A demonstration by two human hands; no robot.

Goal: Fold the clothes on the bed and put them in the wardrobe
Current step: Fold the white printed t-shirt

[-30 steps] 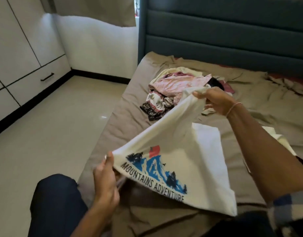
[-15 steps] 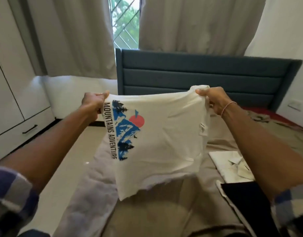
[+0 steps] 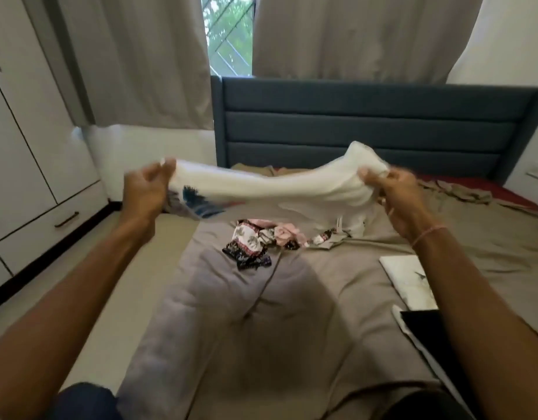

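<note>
Pinching t-shirt [image 3: 276, 189] at opposite ends with left hand [image 3: 146, 192] and right hand [image 3: 395, 195]. Stretched side to side above bed [image 3: 261, 344], between both, equally near.

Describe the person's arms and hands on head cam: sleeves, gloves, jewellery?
Left hand and right hand: no gloves. Both forearms are bare right to the frame edge, with no sleeve in view. A thin pinkish bracelet circles the right wrist, and the left wrist carries nothing. Rings: too blurred to tell.
</note>
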